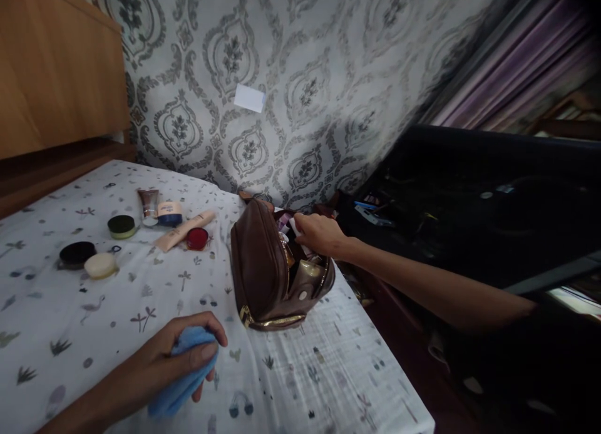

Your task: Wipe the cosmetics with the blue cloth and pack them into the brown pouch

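Bag (256, 252): where is it?

On the patterned sheet (291, 390), near the wall (300, 108), unzipped, with something gold (310, 272) showing inside

And the right hand (323, 235)?

At the bag's open mouth, fingers bent down; their tips are partly hidden, so I cannot tell whether they pinch the white thing (294, 226) just beside them

What about the left hand (164, 354)?

It grips a blue cloth (171, 387), fingers curled round it and thumb pressed against it, above the sheet and apart from the bag

Anything left of the bag?

A long tube (181, 233) with a red jar (197, 238) against it, a blue jar (169, 216) beside a short tube (149, 203), then a green jar (121, 227), and a black lid (77, 254) near a cream jar (100, 265)
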Demonstrator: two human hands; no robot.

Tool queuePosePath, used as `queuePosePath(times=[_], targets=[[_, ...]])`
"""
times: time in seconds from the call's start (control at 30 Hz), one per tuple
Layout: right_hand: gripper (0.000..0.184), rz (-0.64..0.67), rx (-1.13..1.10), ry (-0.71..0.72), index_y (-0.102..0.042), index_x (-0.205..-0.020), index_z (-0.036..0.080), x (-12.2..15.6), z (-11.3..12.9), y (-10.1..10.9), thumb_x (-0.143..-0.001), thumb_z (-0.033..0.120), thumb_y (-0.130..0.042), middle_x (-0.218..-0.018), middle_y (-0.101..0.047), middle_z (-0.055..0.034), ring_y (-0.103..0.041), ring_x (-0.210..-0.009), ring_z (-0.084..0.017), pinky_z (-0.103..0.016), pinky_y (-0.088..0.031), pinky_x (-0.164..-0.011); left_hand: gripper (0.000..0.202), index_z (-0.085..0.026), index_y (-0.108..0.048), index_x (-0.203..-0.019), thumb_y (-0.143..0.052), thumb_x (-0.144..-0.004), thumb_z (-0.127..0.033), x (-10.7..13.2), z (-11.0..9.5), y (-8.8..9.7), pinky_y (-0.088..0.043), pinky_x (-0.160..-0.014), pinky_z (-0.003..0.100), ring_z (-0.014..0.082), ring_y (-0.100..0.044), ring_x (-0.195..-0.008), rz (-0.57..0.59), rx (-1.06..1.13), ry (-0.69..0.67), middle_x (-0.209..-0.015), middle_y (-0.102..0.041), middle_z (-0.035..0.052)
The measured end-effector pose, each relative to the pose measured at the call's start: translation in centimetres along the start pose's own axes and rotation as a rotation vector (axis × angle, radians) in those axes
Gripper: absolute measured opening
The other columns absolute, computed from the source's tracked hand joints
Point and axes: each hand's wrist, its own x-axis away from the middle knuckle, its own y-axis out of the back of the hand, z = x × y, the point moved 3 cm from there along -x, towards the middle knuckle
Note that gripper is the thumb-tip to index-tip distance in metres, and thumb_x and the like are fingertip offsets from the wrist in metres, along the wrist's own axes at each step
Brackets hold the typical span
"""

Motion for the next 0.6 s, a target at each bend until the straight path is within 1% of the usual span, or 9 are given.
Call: queuePosePath(times=[0.1,0.2,0.27,0.4,0.43,0.47,0.53,0.6], targets=[[0.032,-0.047,-0.044,-0.044,-0.052,-0.118,0.019,0.0,-0.5,0.0,-0.088,0.027,-0.061,-0.113,-0.071,-0.0142,-0.068,-0.105,-0.031,-0.034,-0.047,-0.072,0.041,-0.022,-0.062,-0.097,-0.066,-0.083,-0.060,-0.1,0.2,0.2,-0.049,-0.060,0.024,0.0135,-0.063,-0.060,-0.008,-0.006,0.000,-0.074,-0.066,-0.0002],[0.033,-0.111,-0.112,-0.107,-0.048,-0.121,0.020,0.2,-0.9,0.5,-0.091,0.032,-0.057,-0.109,-0.072,-0.0121,-0.069,-0.099,-0.029,-0.033,-0.047,-0.071,0.043,-0.022,-0.062,-0.096,-0.066,-0.082,-0.062,-0.3,0.5,0.3,-0.050,-0.060,0.025,0.0135,-0.061,-0.058,-0.010,-0.011,0.016,-0.072,-0.065,-0.0003],[0.035,-0.194,-0.237,-0.119,-0.046,-0.121,0.020,0.5,-1.1,1.4,-0.091,0.034,-0.057,-0.103,-0.073,-0.0095,-0.069,-0.095,-0.027,-0.032,-0.046,-0.071,0.044,-0.022,-0.062,-0.097,-0.065,-0.082,-0.063,-0.4,0.4,0.5,-0.050,-0.060,0.025,0.0140,-0.061,-0.059,-0.043,-0.023,0.020,-0.072,-0.064,-0.0003],[0.037,-0.384,-0.626,-0.068,-0.045,-0.120,0.018,1.5,-2.2,3.1,-0.087,0.027,-0.061,-0.084,-0.072,-0.0031,-0.068,-0.082,-0.023,-0.030,-0.047,-0.071,0.048,-0.022,-0.063,-0.095,-0.066,-0.079,-0.066,-0.6,0.2,1.0,-0.050,-0.060,0.025,0.0157,-0.061,-0.060,-0.143,-0.101,0.036,-0.071,-0.064,0.0003],[0.037,-0.412,-0.723,-0.055,-0.045,-0.119,0.018,1.8,-2.6,3.3,-0.086,0.026,-0.061,-0.078,-0.070,-0.0012,-0.068,-0.078,-0.021,-0.030,-0.047,-0.069,0.050,-0.022,-0.063,-0.095,-0.065,-0.077,-0.069,-0.6,0.1,1.1,-0.050,-0.059,0.026,0.0162,-0.060,-0.059,-0.181,-0.140,0.041,-0.069,-0.063,0.0001],[0.036,-0.428,-0.825,-0.042,-0.045,-0.117,0.018,2.2,-3.1,3.4,-0.086,0.026,-0.061,-0.073,-0.067,0.0010,-0.067,-0.073,-0.020,-0.029,-0.047,-0.067,0.051,-0.022,-0.064,-0.094,-0.063,-0.077,-0.071,-0.6,0.1,1.4,-0.050,-0.059,0.026,0.0168,-0.060,-0.059,-0.242,-0.196,0.041,-0.066,-0.062,-0.0004],[0.033,-0.425,-1.040,-0.015,-0.043,-0.114,0.019,2.9,-4.0,2.9,-0.086,0.026,-0.061,-0.063,-0.061,0.0056,-0.063,-0.062,-0.018,-0.028,-0.045,-0.060,0.051,-0.025,-0.064,-0.094,-0.061,-0.076,-0.073,-0.6,-0.1,2.0,-0.051,-0.063,0.026,0.0195,-0.062,-0.065,-0.439,-0.369,0.001,-0.065,-0.063,-0.0004],[0.030,-0.397,-1.238,0.022,-0.042,-0.110,0.021,3.8,-4.7,2.0,-0.086,0.027,-0.061,-0.057,-0.057,0.0086,-0.060,-0.055,-0.015,-0.026,-0.042,-0.053,0.049,-0.027,-0.066,-0.092,-0.063,-0.075,-0.072,-0.4,-0.4,2.4,-0.052,-0.073,0.026,0.0228,-0.065,-0.081,-0.637,-0.569,-0.073,-0.077,-0.069,0.0005]])
